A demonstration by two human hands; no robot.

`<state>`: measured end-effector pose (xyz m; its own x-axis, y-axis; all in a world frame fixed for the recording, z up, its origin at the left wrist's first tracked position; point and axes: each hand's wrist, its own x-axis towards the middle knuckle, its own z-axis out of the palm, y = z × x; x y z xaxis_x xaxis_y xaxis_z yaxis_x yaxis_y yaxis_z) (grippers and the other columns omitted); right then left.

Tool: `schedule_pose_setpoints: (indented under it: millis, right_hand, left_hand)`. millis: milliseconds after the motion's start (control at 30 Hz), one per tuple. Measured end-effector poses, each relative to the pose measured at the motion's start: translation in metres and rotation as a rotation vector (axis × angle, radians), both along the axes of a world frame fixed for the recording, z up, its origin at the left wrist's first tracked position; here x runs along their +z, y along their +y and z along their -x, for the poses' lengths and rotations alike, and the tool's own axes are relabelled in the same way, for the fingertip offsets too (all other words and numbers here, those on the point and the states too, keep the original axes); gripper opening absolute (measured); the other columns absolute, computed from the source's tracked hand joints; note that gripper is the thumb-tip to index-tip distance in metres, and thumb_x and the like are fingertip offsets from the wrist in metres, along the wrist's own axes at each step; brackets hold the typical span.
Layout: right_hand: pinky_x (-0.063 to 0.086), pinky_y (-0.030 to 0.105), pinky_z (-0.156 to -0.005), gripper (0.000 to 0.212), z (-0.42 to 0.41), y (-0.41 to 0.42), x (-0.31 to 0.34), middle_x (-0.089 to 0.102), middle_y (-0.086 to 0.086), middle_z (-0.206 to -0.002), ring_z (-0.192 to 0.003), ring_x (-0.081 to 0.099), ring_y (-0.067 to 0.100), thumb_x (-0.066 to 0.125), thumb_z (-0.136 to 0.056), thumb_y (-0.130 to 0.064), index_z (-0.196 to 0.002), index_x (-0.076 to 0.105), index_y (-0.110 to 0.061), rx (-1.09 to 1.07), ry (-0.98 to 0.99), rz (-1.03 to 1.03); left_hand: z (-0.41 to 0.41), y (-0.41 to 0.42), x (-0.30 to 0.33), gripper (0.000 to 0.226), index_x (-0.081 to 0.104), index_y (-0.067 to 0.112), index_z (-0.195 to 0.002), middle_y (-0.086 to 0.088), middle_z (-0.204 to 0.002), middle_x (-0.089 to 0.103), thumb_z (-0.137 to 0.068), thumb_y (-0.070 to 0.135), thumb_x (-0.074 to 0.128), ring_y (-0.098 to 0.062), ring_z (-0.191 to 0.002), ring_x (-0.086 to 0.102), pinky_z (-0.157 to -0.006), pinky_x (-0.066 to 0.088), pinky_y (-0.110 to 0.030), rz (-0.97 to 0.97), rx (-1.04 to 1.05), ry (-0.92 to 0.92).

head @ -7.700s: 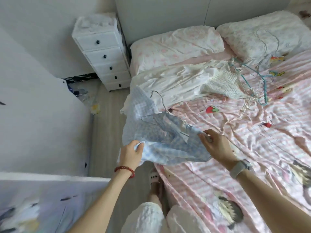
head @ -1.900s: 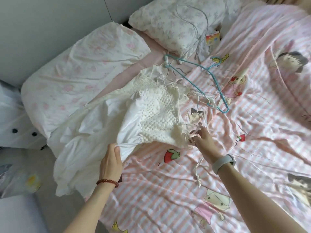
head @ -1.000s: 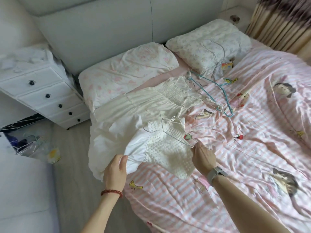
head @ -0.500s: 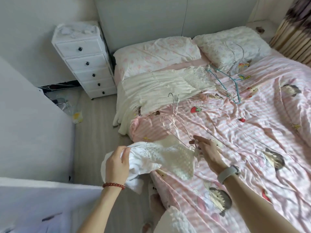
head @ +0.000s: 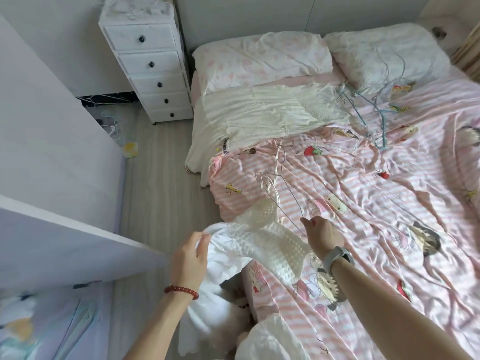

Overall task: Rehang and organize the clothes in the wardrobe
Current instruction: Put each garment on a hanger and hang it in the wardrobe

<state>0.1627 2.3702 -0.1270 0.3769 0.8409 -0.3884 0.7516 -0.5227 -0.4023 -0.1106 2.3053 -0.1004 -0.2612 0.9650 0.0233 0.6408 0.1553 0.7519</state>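
The left hand (head: 189, 258) has its fingers bunched round the white top (head: 262, 240), lifted off the bed's (head: 389, 229) near edge. The right hand (head: 323, 235) pinches the wire hanger (head: 281, 188) threaded into it. A cream dress (head: 259, 115) lies below the pillows (head: 262, 61).

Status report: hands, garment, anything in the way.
Left hand grips white top. Right hand pinches wire hanger, top on it. Cream dress, blue hangers lie on bed beyond.
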Motion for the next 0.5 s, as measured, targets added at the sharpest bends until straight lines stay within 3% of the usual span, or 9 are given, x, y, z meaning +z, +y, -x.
schedule_pose_setpoints:
  millis: [67,133,333,433,500]
  right_hand:
    - [0.039,0.03,-0.066,0.024,-0.003,0.009,-0.002,0.065,0.015,-0.1,-0.091,0.06,0.032,0.045,-0.095,-0.023,-0.103,0.062,-0.009,0.044,-0.011,0.008]
    - [0.035,0.028,-0.064,0.03,-0.005,0.019,-0.008,0.063,0.015,-0.113,-0.095,0.059,0.031,0.04,-0.096,-0.013,-0.122,0.054,-0.009,0.076,-0.045,0.025]
    - [0.033,0.03,-0.057,0.019,-0.003,0.012,-0.02,0.064,0.014,-0.088,-0.075,0.059,0.034,0.042,-0.095,-0.017,-0.1,0.057,-0.008,0.032,0.017,-0.2]
    - [0.033,0.03,-0.051,0.018,0.001,-0.014,-0.013,0.058,0.005,-0.065,-0.057,0.053,0.028,0.051,-0.092,-0.018,-0.089,0.059,-0.003,0.108,0.144,-0.25]
    - [0.037,0.032,-0.049,0.02,0.002,-0.028,-0.009,0.06,0.005,-0.064,-0.057,0.055,0.028,0.052,-0.092,-0.02,-0.086,0.062,-0.004,0.214,0.131,-0.222]
  left_hand:
    - [-0.002,0.001,-0.003,0.035,0.058,0.024,-0.078,-0.009,-0.058,0.062,-0.081,0.051,0.035,-0.026,-0.053,0.054,-0.05,0.04,-0.029,0.007,-0.018,0.022]
    - [-0.001,0.002,-0.007,0.026,0.057,0.022,-0.076,-0.008,-0.057,0.06,-0.084,0.042,0.042,-0.018,-0.052,0.05,-0.049,0.033,-0.024,0.03,-0.019,0.018]
    - [0.005,-0.012,-0.011,0.017,0.055,0.021,-0.075,-0.011,-0.062,0.06,-0.091,0.015,0.055,-0.025,-0.058,0.055,-0.052,0.04,-0.032,0.128,0.068,0.002]
    - [0.009,-0.027,-0.01,0.022,0.053,0.021,-0.072,-0.009,-0.055,0.055,-0.089,0.009,0.056,-0.025,-0.052,0.05,-0.047,0.034,-0.027,0.145,0.113,0.022]
    - [0.01,-0.04,-0.006,0.014,0.06,0.011,-0.075,-0.005,-0.056,0.054,-0.089,0.008,0.057,-0.022,-0.053,0.049,-0.048,0.033,-0.02,0.171,0.153,0.015]
